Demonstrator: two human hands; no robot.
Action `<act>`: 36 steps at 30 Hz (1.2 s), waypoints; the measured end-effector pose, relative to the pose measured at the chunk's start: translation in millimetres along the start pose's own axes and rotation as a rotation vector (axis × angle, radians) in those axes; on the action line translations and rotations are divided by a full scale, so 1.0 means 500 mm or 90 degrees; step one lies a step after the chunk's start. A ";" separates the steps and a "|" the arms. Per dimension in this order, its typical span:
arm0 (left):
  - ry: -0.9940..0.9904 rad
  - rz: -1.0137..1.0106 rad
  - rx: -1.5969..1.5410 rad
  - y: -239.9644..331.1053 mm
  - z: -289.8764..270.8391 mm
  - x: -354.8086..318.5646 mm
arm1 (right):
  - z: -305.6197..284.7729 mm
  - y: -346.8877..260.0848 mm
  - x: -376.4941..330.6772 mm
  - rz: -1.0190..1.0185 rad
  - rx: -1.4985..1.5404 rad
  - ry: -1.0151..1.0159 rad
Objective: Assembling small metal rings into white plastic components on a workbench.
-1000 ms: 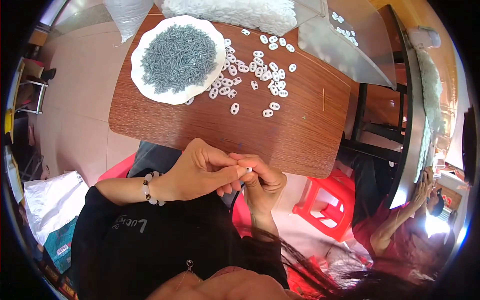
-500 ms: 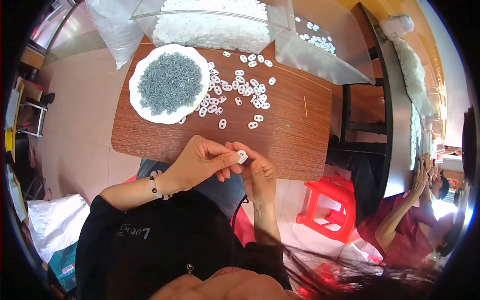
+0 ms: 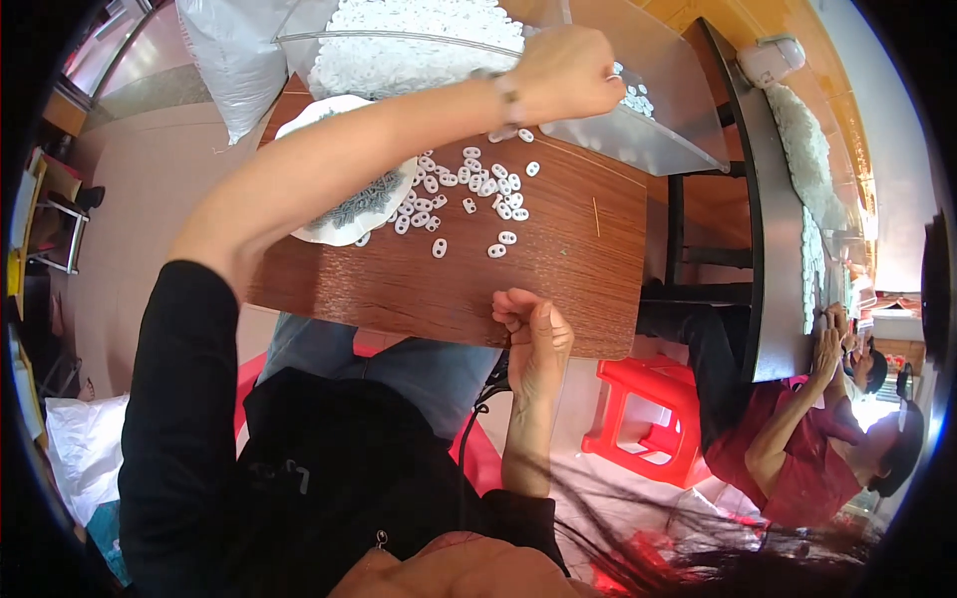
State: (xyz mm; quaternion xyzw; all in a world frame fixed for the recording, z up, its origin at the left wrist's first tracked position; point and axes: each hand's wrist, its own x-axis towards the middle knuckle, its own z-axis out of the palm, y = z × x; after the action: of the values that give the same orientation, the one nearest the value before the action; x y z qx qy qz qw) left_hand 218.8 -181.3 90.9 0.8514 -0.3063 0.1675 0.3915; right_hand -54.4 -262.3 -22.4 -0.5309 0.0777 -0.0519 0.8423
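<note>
My left arm reaches across the table to the back right. My left hand is over the clear bin, its fingers curled closed; what they hold, if anything, is hidden. Small white pieces lie in that bin beside the hand. Near the table's front edge, my right hand has its fingers curled in and its thumb raised; I cannot make out anything in it. Between the hands, white oval pieces with two holes are scattered on the table. A white scalloped plate of small grey spring-like parts is partly covered by my left forearm.
A clear bin heaped with white pieces stands at the back. A thin yellowish stick lies on the brown table. A white sack is at the left, a red stool at the right. Another person sits at the black table.
My left hand has left my right hand and swung up to the back-right bin. The white two-holed piece formerly at my fingertips is out of sight. My right hand has shifted slightly right.
</note>
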 end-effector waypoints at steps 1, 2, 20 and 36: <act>-0.022 0.012 0.064 0.009 0.013 0.024 | 0.000 -0.001 0.000 -0.007 -0.021 0.012; -0.043 0.022 0.129 0.014 0.023 0.043 | 0.001 -0.003 0.001 -0.004 -0.024 0.010; -0.055 -0.044 -0.015 0.016 -0.184 -0.376 | 0.093 -0.025 0.130 -0.243 -0.704 -0.108; -0.060 -0.250 0.134 -0.094 -0.255 -0.500 | 0.144 0.012 0.222 -0.313 -0.871 -0.315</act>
State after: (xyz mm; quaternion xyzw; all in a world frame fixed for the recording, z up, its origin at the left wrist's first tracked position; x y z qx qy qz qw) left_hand 54.5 38.2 14.3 0.9378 -0.1339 0.0791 0.3105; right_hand 68.1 -215.0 -5.6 -0.9320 -0.2186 -0.0576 0.2832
